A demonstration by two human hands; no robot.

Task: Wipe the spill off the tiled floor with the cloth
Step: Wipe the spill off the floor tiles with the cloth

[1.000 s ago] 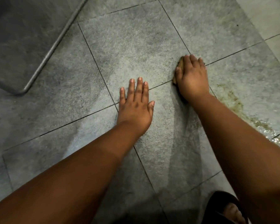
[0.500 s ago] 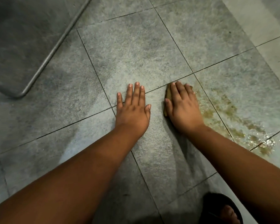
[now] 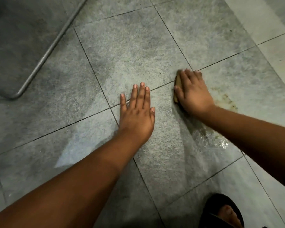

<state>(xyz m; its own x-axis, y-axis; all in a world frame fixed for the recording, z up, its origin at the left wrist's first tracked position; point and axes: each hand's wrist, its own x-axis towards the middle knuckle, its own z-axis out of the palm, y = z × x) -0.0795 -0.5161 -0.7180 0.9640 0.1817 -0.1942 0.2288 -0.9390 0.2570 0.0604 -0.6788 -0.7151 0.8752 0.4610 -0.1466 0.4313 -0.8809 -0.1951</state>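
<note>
The left hand (image 3: 136, 116) lies flat on the grey tiled floor (image 3: 130, 51), fingers straight and holding nothing. The right hand (image 3: 193, 94) presses a brownish cloth (image 3: 177, 87) against the floor with extended fingers; only the cloth's left edge shows under the palm. The yellowish spill (image 3: 227, 102) spreads just right of this hand. A metal chair leg (image 3: 44, 58) crosses the upper left, and a foot in a black sandal (image 3: 220, 211) is at the bottom right.

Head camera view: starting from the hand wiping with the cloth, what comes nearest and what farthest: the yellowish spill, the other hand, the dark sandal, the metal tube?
From the right hand, which presses the cloth:
1. Yellowish spill, just beside it on its right.
2. Left hand, flat on the tiles to its left, slightly farther.
3. Dark sandal, at the bottom edge.
4. Metal tube, far off at upper left.
</note>
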